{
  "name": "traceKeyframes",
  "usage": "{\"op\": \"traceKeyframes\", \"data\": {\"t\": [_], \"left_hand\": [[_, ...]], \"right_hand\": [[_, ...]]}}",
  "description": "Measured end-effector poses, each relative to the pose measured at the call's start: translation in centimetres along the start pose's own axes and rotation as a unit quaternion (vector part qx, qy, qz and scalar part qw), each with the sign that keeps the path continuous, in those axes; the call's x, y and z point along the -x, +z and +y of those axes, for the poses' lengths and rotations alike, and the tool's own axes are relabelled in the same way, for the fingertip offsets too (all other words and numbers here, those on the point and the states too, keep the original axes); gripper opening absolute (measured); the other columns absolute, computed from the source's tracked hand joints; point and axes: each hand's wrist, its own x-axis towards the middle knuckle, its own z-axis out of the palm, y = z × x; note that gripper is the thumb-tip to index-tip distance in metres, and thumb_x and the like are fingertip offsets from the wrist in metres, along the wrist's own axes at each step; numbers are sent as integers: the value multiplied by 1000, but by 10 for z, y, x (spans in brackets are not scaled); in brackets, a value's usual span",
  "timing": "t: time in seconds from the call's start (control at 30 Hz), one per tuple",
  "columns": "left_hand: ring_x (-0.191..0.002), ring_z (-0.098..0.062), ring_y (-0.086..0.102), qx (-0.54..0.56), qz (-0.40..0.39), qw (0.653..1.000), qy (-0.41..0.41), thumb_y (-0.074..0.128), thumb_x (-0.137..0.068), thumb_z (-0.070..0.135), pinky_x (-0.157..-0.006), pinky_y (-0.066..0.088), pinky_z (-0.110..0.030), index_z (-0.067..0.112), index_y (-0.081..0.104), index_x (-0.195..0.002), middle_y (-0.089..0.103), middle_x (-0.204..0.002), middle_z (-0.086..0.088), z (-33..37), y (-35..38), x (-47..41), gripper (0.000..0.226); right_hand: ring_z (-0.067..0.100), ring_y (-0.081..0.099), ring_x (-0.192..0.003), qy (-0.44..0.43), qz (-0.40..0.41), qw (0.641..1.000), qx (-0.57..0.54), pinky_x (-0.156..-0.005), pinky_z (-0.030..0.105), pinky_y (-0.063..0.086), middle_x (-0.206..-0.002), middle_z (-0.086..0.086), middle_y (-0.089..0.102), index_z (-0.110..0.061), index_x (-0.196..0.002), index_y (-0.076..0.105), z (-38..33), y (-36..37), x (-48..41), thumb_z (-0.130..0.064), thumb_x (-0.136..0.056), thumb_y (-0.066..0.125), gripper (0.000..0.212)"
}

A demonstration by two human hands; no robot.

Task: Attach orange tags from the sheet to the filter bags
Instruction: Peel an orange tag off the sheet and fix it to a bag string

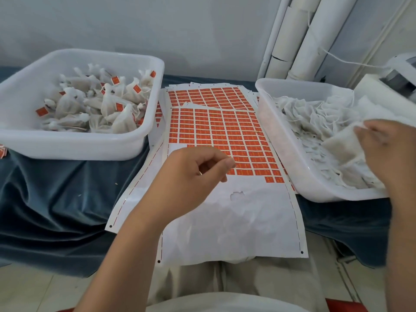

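A sheet of orange tags [225, 131] lies in the middle of the table, its near half bare white backing. My left hand [198, 170] hovers over the nearest row of tags with curled fingers, fingertips at the tags' edge; I cannot tell whether it pinches one. My right hand [387, 149] reaches into the white tub on the right [276, 124] and grips a white filter bag [344, 147] among a heap of untagged bags [315, 122]. The white tub on the left [78, 149] holds several filter bags with orange tags attached [101, 104].
More tag sheets [207, 95] lie stacked behind the front one. A dark blue cloth [56, 199] covers the table. White pipes [292, 41] stand at the back right, a grey-white device [400, 79] at the far right. Loose orange tags [2, 152] lie at the left edge.
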Motion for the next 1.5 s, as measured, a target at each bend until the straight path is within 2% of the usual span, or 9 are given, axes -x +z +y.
{"op": "traceKeyframes", "data": {"t": [0.17,0.33,0.53,0.67,0.87,0.97,1.1,1.27,1.5], "left_hand": [[-82,-5,70,14,37,999,12,64,-97,44,-70,57,-15,40,74,-99,72,-85,25,12,2,6,11],[-121,9,58,-55,80,992,83,59,-91,69,-92,51,-10,47,47,-146,62,-133,30,31,24,19,60],[-143,-5,42,-201,28,972,122,66,-92,58,-114,33,-17,28,35,-160,37,-164,14,36,52,28,81],[-139,-5,50,-192,38,975,105,75,-94,40,-113,31,-15,32,49,-153,49,-156,17,24,47,19,65],[-129,-6,60,-144,60,983,95,70,-98,21,-113,45,-24,27,63,-143,64,-142,13,16,44,16,46],[-122,-5,66,-107,66,989,73,51,-104,30,-108,53,-32,27,66,-140,70,-133,15,14,46,15,39],[-101,-1,67,-18,99,995,12,31,-97,54,-87,54,-13,35,67,-119,72,-106,24,12,46,17,46],[-96,-3,67,158,70,984,-44,45,-107,34,-72,52,-9,34,66,-109,71,-99,22,15,46,14,22],[-80,-5,66,131,42,990,-38,50,-91,60,-55,55,-16,43,71,-89,67,-80,18,17,45,12,27]], "right_hand": [[23,65,-71,-21,34,982,-184,-68,55,60,-84,-6,70,-37,-104,71,-43,-30,16,-79,-93,55,46],[6,72,-70,-66,-111,940,-315,-62,25,57,-88,-12,78,-39,-103,77,-113,-29,72,-59,-92,68,24],[17,78,-90,-9,-279,856,-435,-79,39,65,-95,-2,80,-35,-107,77,-149,10,113,-32,-95,65,17],[25,77,-101,99,-319,791,-513,-92,48,60,-105,5,80,-27,-108,79,-145,18,111,-35,-90,67,24],[18,77,-87,129,-329,792,-498,-74,31,61,-90,-2,78,-28,-99,80,-147,26,117,-28,-104,61,20],[18,78,-85,125,-314,798,-499,-68,24,58,-87,-3,79,-30,-92,80,-152,28,121,-29,-105,61,23],[12,72,-75,155,-276,777,-544,-68,25,54,-89,3,78,-27,-92,80,-154,31,124,-31,-103,64,21],[10,64,-73,131,-256,766,-575,-70,25,52,-84,2,73,-23,-92,80,-155,31,126,-48,-89,67,29],[14,60,-70,44,-211,798,-563,-70,22,54,-78,3,64,-22,-85,66,-156,28,126,-41,-102,53,28]]}}
